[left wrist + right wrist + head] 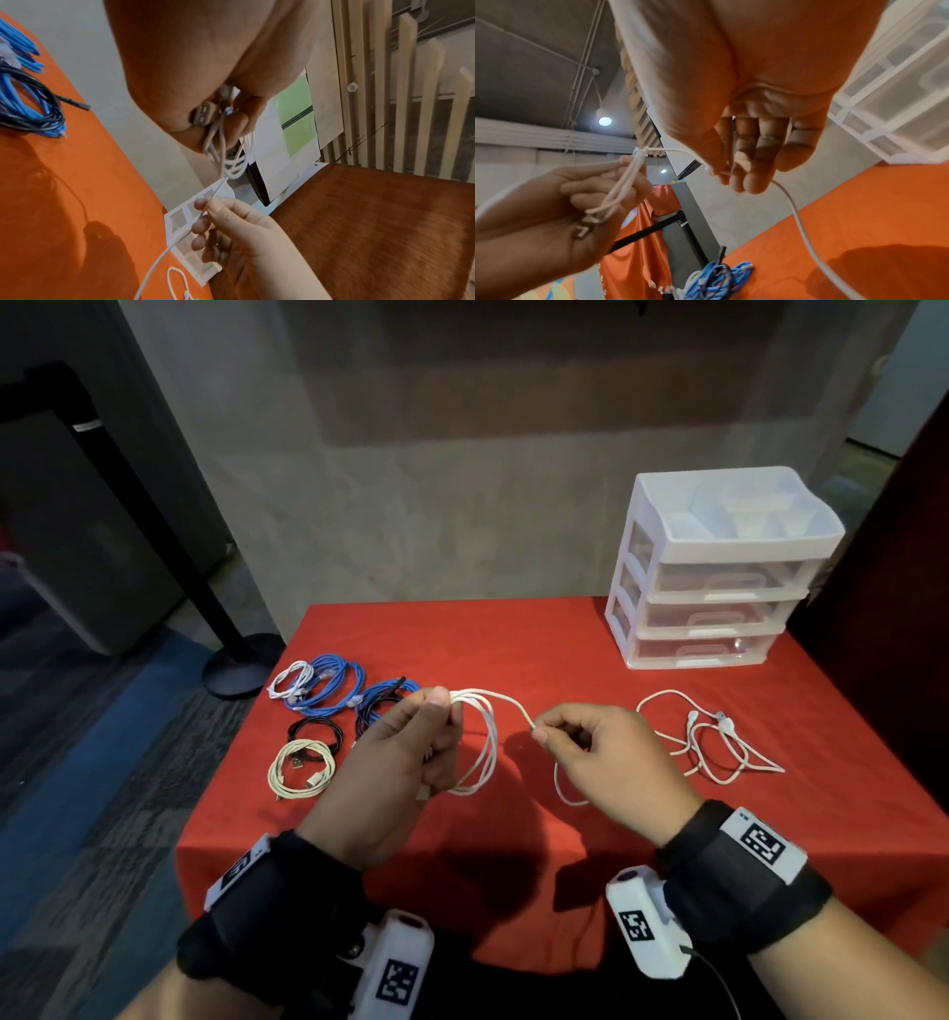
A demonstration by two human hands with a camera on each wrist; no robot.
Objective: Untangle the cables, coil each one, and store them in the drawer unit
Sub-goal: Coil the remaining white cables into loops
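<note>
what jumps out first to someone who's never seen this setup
The two hands at the middle of the red tablecloth draw the eye: the left hand holds a bundle of white cable loops, and the right hand pinches the strand running off it. Behind the left hand lie coiled cables in blue, black and cream. At the far right corner stands a white drawer unit, with a loose white cable in front.

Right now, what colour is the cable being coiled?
White cable, clearest in the head view.
</note>
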